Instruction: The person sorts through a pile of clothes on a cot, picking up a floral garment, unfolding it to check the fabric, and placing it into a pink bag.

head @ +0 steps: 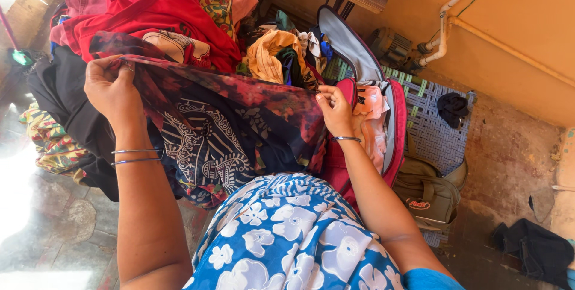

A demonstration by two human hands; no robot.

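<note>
My left hand pinches the upper left edge of a dark red and navy patterned cloth with white swirl print. At the cloth's right edge, my right hand grips it, just beside an open red bag with a grey lining that holds pale pink clothing. The cloth is stretched between both hands and hangs over my lap, which is covered by a blue and white flowered dress. Thin bangles circle both wrists.
A heap of clothes, red, pink and yellow, lies behind the cloth. An olive bag rests on a woven mat at right. Dark garments lie on the floor. White pipes run along the orange wall.
</note>
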